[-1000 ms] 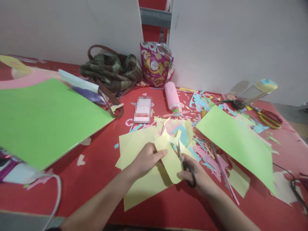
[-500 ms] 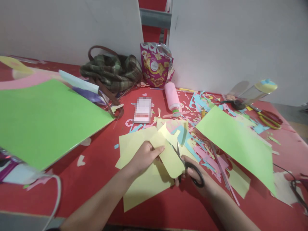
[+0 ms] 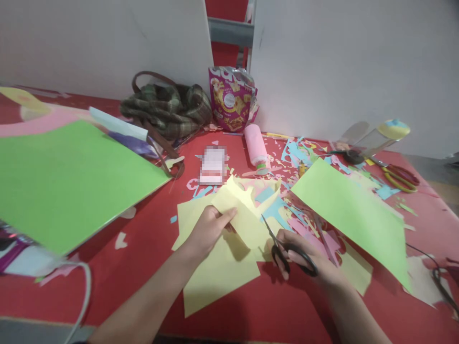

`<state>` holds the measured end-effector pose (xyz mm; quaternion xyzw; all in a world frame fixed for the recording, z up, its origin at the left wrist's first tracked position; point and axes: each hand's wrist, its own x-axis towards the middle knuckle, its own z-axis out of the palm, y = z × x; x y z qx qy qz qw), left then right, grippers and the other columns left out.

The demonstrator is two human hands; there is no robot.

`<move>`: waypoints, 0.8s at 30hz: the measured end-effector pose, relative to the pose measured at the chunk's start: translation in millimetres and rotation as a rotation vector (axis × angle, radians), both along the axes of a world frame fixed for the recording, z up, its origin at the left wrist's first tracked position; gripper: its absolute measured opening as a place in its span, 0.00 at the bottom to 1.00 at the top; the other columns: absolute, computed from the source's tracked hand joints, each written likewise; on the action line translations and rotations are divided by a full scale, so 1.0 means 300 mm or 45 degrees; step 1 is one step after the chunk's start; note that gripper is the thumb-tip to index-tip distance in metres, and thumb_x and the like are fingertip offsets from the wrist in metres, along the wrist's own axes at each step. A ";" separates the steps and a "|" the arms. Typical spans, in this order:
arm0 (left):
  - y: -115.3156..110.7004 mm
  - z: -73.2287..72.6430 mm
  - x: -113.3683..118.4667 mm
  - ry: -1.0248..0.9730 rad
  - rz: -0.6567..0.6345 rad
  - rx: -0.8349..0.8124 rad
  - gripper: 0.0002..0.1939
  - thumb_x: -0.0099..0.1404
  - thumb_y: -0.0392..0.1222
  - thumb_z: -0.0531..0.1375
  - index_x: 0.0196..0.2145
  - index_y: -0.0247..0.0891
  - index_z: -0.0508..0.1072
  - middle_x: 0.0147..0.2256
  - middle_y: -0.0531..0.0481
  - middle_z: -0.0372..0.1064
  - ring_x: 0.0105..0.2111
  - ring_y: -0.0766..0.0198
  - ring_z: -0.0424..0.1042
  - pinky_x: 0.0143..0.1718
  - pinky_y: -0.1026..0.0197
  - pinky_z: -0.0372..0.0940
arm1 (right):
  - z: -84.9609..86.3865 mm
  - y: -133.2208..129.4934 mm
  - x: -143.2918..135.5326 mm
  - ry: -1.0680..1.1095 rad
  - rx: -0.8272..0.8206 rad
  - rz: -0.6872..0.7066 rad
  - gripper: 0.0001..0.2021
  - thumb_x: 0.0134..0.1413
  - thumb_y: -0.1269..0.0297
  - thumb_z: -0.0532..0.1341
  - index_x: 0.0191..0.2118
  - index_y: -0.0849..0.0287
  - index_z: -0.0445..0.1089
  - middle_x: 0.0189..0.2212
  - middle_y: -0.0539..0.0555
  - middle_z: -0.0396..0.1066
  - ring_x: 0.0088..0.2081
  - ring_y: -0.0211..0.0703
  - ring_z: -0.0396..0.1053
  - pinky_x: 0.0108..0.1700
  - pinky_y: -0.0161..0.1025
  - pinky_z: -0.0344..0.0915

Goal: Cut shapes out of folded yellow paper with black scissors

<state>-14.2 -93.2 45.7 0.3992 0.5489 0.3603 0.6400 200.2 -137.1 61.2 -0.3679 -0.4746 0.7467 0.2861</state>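
Between the thumb and fingers of my left hand (image 3: 211, 227) is a piece of pale yellow paper (image 3: 245, 224), with cut strips curling up at its far edge. My right hand (image 3: 297, 248) has its fingers in the black handles of a pair of scissors (image 3: 270, 230). The blades look nearly closed, and their tips point up and left, just beside the paper's right side. Below my hands, larger yellow sheets (image 3: 204, 291) lie on the red table (image 3: 150, 263).
Coloured paper scraps (image 3: 304, 224) spread right of my hands. Green sheets (image 3: 71, 181) lie left, another green sheet (image 3: 351, 220) right. Behind are a pink bottle (image 3: 255, 145), a snack bag (image 3: 232, 100), a plaid bag (image 3: 168, 107) and a blurred pale object (image 3: 213, 165). More scissors (image 3: 399, 177) rest far right.
The scissors have come out of the yellow paper, and my right hand has moved a little right and down. My left hand has shifted slightly left, turning the paper.
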 end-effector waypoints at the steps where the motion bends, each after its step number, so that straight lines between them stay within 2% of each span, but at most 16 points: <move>1: -0.001 0.001 0.001 -0.001 -0.018 0.004 0.14 0.53 0.45 0.57 0.18 0.30 0.69 0.19 0.46 0.69 0.21 0.62 0.68 0.24 0.63 0.62 | 0.002 0.002 0.004 -0.014 0.016 -0.010 0.14 0.45 0.55 0.58 0.27 0.59 0.55 0.21 0.50 0.63 0.23 0.38 0.61 0.29 0.37 0.55; 4: -0.011 0.009 0.012 -0.053 -0.136 0.019 0.12 0.54 0.44 0.57 0.25 0.30 0.71 0.23 0.46 0.70 0.23 0.62 0.68 0.25 0.63 0.62 | -0.004 0.005 0.001 -0.027 0.064 -0.127 0.15 0.42 0.56 0.61 0.27 0.58 0.54 0.22 0.49 0.63 0.24 0.38 0.62 0.28 0.36 0.55; 7: -0.030 0.018 0.030 -0.081 -0.304 0.057 0.10 0.54 0.41 0.57 0.31 0.32 0.72 0.26 0.47 0.71 0.25 0.61 0.69 0.27 0.63 0.63 | -0.020 0.000 -0.029 -0.089 0.113 -0.316 0.15 0.40 0.62 0.63 0.27 0.57 0.52 0.23 0.47 0.62 0.23 0.35 0.61 0.27 0.34 0.55; 10: -0.050 0.016 0.048 -0.069 -0.409 0.072 0.10 0.54 0.41 0.56 0.32 0.33 0.73 0.27 0.47 0.71 0.27 0.60 0.69 0.29 0.62 0.63 | -0.039 -0.014 -0.075 -0.152 0.135 -0.433 0.16 0.38 0.69 0.63 0.26 0.56 0.51 0.22 0.45 0.60 0.21 0.32 0.58 0.24 0.31 0.54; 17: -0.069 -0.010 0.064 0.009 -0.362 0.014 0.13 0.52 0.46 0.56 0.26 0.31 0.72 0.21 0.47 0.69 0.23 0.60 0.68 0.22 0.64 0.60 | -0.068 -0.044 -0.134 -0.232 0.122 -0.613 0.17 0.35 0.77 0.61 0.26 0.56 0.50 0.22 0.43 0.56 0.21 0.30 0.53 0.23 0.29 0.51; 24: -0.069 -0.016 0.081 -0.092 -0.258 -0.035 0.15 0.56 0.48 0.54 0.30 0.31 0.71 0.25 0.46 0.70 0.26 0.59 0.69 0.27 0.62 0.62 | -0.079 -0.048 -0.130 -0.255 0.176 -0.621 0.17 0.35 0.79 0.60 0.27 0.55 0.50 0.23 0.43 0.56 0.22 0.31 0.53 0.22 0.29 0.50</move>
